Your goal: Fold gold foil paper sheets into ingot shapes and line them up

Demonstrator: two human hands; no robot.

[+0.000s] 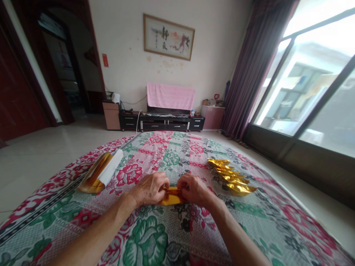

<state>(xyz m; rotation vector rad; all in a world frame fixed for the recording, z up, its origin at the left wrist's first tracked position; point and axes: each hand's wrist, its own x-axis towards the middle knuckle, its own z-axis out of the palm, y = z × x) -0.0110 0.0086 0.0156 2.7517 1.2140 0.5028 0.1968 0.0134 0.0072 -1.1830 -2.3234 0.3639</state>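
Note:
A piece of gold foil paper [174, 197], partly folded, lies low over the patterned tablecloth [145, 242] in front of me. My left hand [152, 187] pinches its left end with curled fingers. At the right end, my right hand [193, 189] grips the paper the same way. Both hands hide the paper's ends, so only the middle strip shows. To the right, several folded gold paper ingots [241, 188] stand in a slanting row. On the left lies a stack of gold paper sheets [95, 177] with white backing, bent over.
The floral cloth covers a round-edged table. Beyond it, a low black TV cabinet [166, 123] stands against the wall, with a pink cloth [170, 96] over the television. A purple curtain [246, 74] and large window are at the right; a doorway is at the left.

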